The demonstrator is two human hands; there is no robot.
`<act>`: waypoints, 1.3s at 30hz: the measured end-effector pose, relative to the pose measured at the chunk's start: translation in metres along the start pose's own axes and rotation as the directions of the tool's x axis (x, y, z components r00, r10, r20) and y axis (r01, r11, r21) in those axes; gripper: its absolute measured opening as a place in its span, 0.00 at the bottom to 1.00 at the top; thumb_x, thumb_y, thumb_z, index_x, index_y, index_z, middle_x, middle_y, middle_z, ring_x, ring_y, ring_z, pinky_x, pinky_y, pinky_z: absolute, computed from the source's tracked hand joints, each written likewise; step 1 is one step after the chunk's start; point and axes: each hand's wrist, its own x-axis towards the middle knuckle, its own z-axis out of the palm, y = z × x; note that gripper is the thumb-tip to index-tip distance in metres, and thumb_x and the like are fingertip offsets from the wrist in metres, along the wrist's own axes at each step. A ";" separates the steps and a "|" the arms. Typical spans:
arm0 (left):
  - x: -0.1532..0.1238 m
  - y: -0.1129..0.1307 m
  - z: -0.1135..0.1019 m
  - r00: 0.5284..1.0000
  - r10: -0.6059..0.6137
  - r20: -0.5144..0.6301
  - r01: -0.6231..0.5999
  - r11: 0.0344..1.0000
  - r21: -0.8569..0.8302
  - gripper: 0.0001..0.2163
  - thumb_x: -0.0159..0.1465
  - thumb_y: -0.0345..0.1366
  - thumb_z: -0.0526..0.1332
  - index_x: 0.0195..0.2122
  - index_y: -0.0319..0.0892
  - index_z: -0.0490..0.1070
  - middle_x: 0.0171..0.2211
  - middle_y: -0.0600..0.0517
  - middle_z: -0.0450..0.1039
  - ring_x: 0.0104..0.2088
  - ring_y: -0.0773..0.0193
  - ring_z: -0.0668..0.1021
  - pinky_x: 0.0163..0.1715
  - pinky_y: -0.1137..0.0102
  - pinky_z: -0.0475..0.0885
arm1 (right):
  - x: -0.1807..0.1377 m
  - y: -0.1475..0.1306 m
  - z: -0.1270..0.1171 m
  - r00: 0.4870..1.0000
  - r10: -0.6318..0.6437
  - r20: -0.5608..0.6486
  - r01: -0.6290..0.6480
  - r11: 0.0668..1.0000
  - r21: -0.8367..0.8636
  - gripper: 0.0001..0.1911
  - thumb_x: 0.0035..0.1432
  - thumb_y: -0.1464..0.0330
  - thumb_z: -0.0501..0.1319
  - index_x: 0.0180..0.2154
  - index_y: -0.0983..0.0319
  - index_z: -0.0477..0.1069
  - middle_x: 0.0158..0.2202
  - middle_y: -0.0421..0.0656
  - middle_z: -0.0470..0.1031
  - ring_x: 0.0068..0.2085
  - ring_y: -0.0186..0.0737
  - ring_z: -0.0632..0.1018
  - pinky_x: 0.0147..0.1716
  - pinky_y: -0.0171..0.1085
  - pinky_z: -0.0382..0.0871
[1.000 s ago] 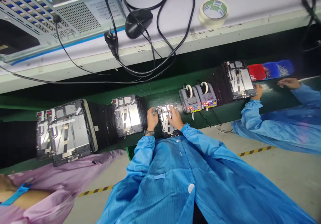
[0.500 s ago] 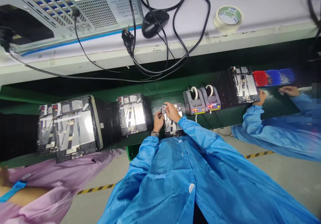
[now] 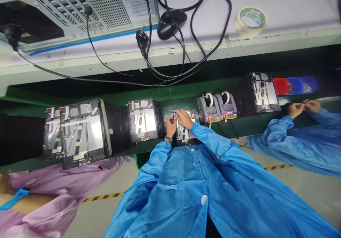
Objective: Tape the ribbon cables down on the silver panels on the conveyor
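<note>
Directly in front of my body lies an opened tablet-like device (image 3: 183, 134) with a silvery battery area and dark strips. At its upper left corner is my left hand (image 3: 171, 127), fingers closed together; what they pinch is too small to tell. My right hand (image 3: 184, 118) reaches over the top part of the device, its fingers bent and pressed together close to the left fingertips. A thin pale line sticks out leftward near the right fingertips, too fine to name. My right hand covers part of the device's upper section.
Stacked opened devices (image 3: 144, 120) stand left, with a larger stack (image 3: 82, 131) beyond. Two tape dispensers (image 3: 209, 108) sit right, then another stack (image 3: 265, 92) and red and blue bins (image 3: 294, 85). Co-workers flank me. A shelf (image 3: 186, 58) overhead carries a computer, mouse (image 3: 170, 24) and cables.
My hands stay at the device's upper part; the right fingers lie lower and flatter over it. The right-hand co-worker's hands have come together. The whole view has shifted slightly.
</note>
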 end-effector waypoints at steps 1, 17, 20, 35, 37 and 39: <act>0.000 0.001 0.000 1.000 -0.001 -0.002 0.001 1.000 0.002 0.12 0.72 0.43 0.59 0.51 0.42 0.69 0.51 0.46 0.78 0.48 0.65 0.81 0.52 0.70 0.73 | 0.001 0.001 -0.001 1.000 -0.002 0.014 0.003 1.000 -0.008 0.29 0.61 0.80 0.53 0.61 0.60 0.69 0.47 0.48 0.76 0.50 0.50 0.72 0.54 0.47 0.66; 0.009 0.000 0.004 0.999 -0.032 -0.011 0.032 0.999 0.012 0.14 0.71 0.46 0.62 0.49 0.41 0.67 0.48 0.46 0.77 0.45 0.65 0.81 0.49 0.70 0.74 | -0.016 -0.006 -0.009 0.991 0.123 -0.045 -0.120 0.991 0.064 0.29 0.60 0.79 0.54 0.62 0.62 0.67 0.46 0.49 0.77 0.49 0.51 0.73 0.55 0.49 0.66; 0.009 0.001 0.002 0.999 -0.034 -0.013 0.034 0.999 0.000 0.13 0.70 0.43 0.63 0.49 0.41 0.67 0.48 0.46 0.77 0.45 0.65 0.81 0.47 0.70 0.74 | -0.026 -0.012 -0.008 0.947 0.300 -0.115 -0.237 0.893 0.382 0.25 0.60 0.74 0.57 0.58 0.61 0.69 0.42 0.47 0.78 0.46 0.48 0.75 0.51 0.48 0.70; 0.005 0.000 -0.001 0.973 0.222 -0.057 -0.227 0.968 -0.109 0.24 0.68 0.35 0.63 0.65 0.49 0.62 0.66 0.43 0.61 0.60 0.60 0.75 0.52 0.70 0.75 | -0.053 -0.047 0.009 0.678 0.490 0.548 -0.321 -0.474 0.820 0.24 0.53 0.73 0.61 0.53 0.62 0.70 0.34 0.45 0.81 0.32 0.42 0.79 0.32 0.39 0.74; 0.008 -0.005 0.000 0.966 0.251 -0.063 -0.258 0.953 -0.157 0.23 0.67 0.33 0.64 0.62 0.49 0.65 0.65 0.44 0.61 0.58 0.58 0.76 0.51 0.68 0.76 | -0.053 -0.047 0.008 0.668 0.486 0.564 -0.309 -0.508 0.804 0.23 0.54 0.74 0.60 0.53 0.62 0.70 0.34 0.45 0.80 0.32 0.41 0.79 0.32 0.38 0.74; 0.011 -0.008 0.001 0.961 0.269 -0.072 -0.277 0.943 -0.185 0.20 0.66 0.32 0.64 0.59 0.49 0.68 0.64 0.44 0.61 0.57 0.58 0.76 0.52 0.66 0.76 | -0.053 -0.047 0.007 0.663 0.481 0.573 -0.294 -0.536 0.791 0.23 0.55 0.74 0.60 0.53 0.62 0.70 0.34 0.44 0.80 0.32 0.40 0.79 0.32 0.37 0.74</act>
